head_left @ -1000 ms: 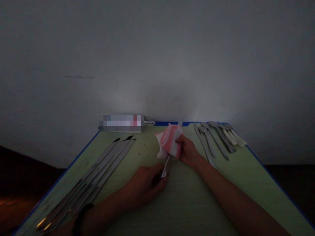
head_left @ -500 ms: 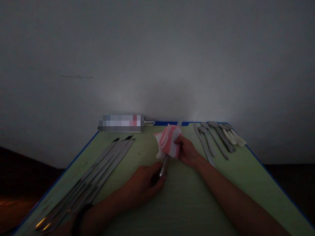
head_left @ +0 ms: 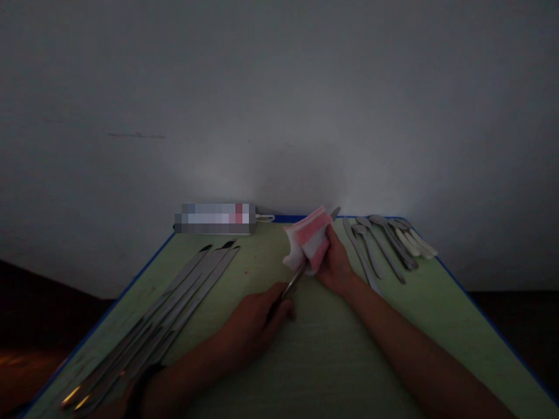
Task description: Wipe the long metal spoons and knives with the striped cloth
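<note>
Pink and white is the striped cloth (head_left: 311,235), seen in the head view above the green table (head_left: 325,355). The right hand (head_left: 339,263) holds this cloth wrapped around a metal utensil (head_left: 294,280), whose tip comes out beyond the cloth. Nearer than the cloth, the left hand (head_left: 257,314) grips firmly the utensil's other end. Left of the cloth lie several long knives (head_left: 209,285) and, farther back, one pixelated object (head_left: 216,218); right of it lie spoons (head_left: 384,251) and white-handled cutlery (head_left: 404,243).

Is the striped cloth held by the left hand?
No, the right hand holds the striped cloth, while the left hand grips the metal utensil.
</note>
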{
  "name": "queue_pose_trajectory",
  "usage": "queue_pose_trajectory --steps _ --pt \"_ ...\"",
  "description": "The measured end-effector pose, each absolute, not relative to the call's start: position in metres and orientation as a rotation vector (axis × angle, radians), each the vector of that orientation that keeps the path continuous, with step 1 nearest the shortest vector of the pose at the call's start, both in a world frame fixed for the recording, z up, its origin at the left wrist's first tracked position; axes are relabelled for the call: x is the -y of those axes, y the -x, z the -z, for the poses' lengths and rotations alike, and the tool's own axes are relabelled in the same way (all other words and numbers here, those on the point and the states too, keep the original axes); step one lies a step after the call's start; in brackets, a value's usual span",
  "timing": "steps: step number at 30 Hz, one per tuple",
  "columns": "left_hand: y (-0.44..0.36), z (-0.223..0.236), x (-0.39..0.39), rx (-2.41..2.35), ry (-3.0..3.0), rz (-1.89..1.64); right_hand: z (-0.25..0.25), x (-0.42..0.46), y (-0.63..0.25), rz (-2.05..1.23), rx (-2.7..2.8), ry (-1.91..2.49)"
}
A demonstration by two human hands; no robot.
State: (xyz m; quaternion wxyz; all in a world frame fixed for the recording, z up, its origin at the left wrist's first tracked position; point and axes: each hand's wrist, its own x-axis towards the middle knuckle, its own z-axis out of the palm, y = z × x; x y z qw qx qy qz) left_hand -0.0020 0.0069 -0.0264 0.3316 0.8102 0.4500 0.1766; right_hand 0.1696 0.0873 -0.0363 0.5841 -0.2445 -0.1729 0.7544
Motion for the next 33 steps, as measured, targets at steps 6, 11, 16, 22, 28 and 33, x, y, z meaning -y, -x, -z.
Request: queue_pose_trajectory --steps 6,11,16,22,28,33 --pt "0.003 0.023 -0.007 -1.235 -2.009 -0.617 0.036 -0.086 -0.171 -1.797 0.428 0.522" --pt "0.008 0.027 -0.01 -1.223 -2.039 -0.763 0.038 -0.087 -0.171 -1.775 0.414 0.49" --pt "0.012 0.029 -0.011 -1.066 -2.134 -0.883 0.036 -0.087 -0.172 -1.767 0.427 0.455" --pt "0.011 0.024 -0.008 -1.024 -2.192 -0.819 0.036 -0.088 -0.171 -1.736 0.362 0.502" --pt "0.008 0.029 -0.009 -1.112 -2.159 -0.76 0.041 -0.09 -0.171 -1.745 0.441 0.546" --pt "0.006 0.031 -0.009 -1.137 -2.148 -0.734 0.042 -0.091 -0.17 -1.737 0.458 0.566"
